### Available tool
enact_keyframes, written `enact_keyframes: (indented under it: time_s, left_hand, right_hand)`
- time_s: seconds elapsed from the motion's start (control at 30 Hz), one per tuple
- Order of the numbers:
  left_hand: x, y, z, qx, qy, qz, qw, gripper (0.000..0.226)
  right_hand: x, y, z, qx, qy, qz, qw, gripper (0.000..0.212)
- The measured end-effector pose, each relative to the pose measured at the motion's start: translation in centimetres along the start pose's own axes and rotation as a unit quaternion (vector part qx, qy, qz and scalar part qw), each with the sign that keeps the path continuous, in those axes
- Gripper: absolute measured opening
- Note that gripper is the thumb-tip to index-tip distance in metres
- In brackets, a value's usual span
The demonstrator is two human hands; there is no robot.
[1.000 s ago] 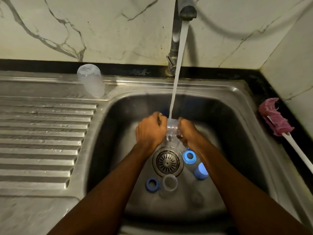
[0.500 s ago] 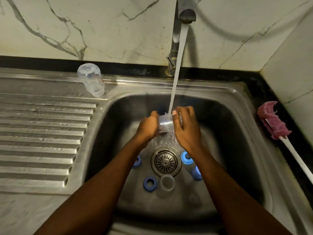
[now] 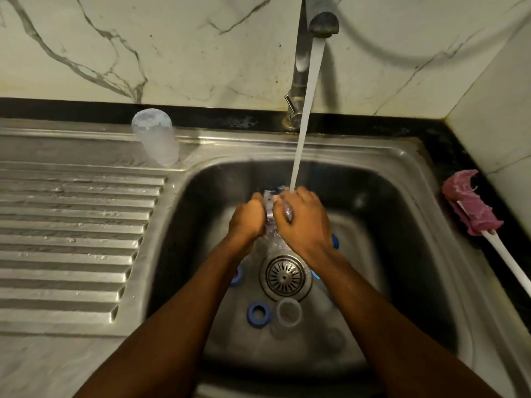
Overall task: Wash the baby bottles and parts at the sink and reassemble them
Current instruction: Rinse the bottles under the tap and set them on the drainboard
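head view, looking down into a steel sink point(image 3: 402, 173). both hands meet under the water stream point(image 3: 304, 116) that falls from the tap point(image 3: 301, 67). left hand point(image 3: 248, 218): fingers curled round the left side of a clear plastic part point(image 3: 270, 216). right hand point(image 3: 304, 222): fingers and thumb curled over the right side of the same part, so the part is gripped between the two hands, above the basin floor and just behind the drain strainer point(image 3: 284, 277). the water lands where the right hand meets the part. the part is blurred, and any marking on it cannot be read. on the basin floor: a blue ring point(image 3: 258, 310) just beside a clear cup-shaped cap point(image 3: 288, 312), both in front of the strainer; a second blue ring point(image 3: 236, 278), partly hidden by the left forearm; a blue piece point(image 3: 334, 242) showing beside the right wrist. a clear bottle point(image 3: 156, 136) stands neck down at the back corner of the ribbed drainboard point(image 3: 71, 225), any print on it too faint to read. a brush point(image 3: 471, 208) with a pink head and white handle lies on the dark counter right of the sink
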State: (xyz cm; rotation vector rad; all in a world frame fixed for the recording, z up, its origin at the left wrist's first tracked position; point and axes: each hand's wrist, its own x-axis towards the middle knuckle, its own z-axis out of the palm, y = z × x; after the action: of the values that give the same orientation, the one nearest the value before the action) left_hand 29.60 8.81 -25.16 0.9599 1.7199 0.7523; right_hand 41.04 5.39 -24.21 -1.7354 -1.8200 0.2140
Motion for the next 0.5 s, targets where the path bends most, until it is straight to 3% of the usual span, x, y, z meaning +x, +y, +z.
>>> enact_keyframes:
  time_s: [0.03, 0.1, 0.2, 0.27, 0.3, 0.33, 0.4, 0.43, 0.5]
  left_hand:
    - [0.0, 0.0, -0.1, 0.024, 0.013, 0.013, 1.0, 0.054]
    - [-0.6, 0.1, -0.8, 0.166, 0.071, 0.136, 0.974, 0.055]
    - [-1.6, 0.4, -1.4, 0.257, 0.108, 0.309, 0.909, 0.037]
    - [-1.8, 0.5, -1.2, 0.244, 0.097, 0.315, 0.912, 0.034]
    - [-2.1, 0.7, -0.9, 0.217, 0.084, 0.276, 0.933, 0.036]
    - [-2.0, 0.8, -0.7, 0.168, 0.068, 0.218, 0.959, 0.042]
    - [-1.5, 1.0, -0.4, -0.044, -0.02, 0.034, 0.998, 0.05]
    - [-1.7, 1.0, -0.1, -0.123, -0.049, -0.024, 0.991, 0.045]
    - [-1.6, 0.6, 0.1, -0.108, -0.032, -0.01, 0.994, 0.044]
  right_hand:
    - [0.2, 0.0, 0.2, -0.005, -0.023, -0.007, 1.0, 0.029]
    - [0.8, -0.3, 0.0, 0.059, -0.111, 0.119, 0.985, 0.031]
    - [1.7, -0.1, -1.5, 0.22, -0.225, 0.344, 0.885, 0.037]
    - [1.9, 0.2, -2.2, 0.27, -0.248, 0.387, 0.846, 0.038]
    - [1.7, 0.2, -2.3, 0.269, -0.222, 0.367, 0.862, 0.037]
    - [1.2, 0.2, -2.1, 0.246, -0.164, 0.318, 0.901, 0.035]
    - [0.4, -0.2, -1.7, 0.135, -0.018, 0.136, 0.981, 0.029]
    - [0.2, -0.3, -1.4, 0.089, 0.017, 0.068, 0.994, 0.027]
    - [0.7, 0.4, -0.7, 0.093, 0.006, 0.09, 0.992, 0.028]
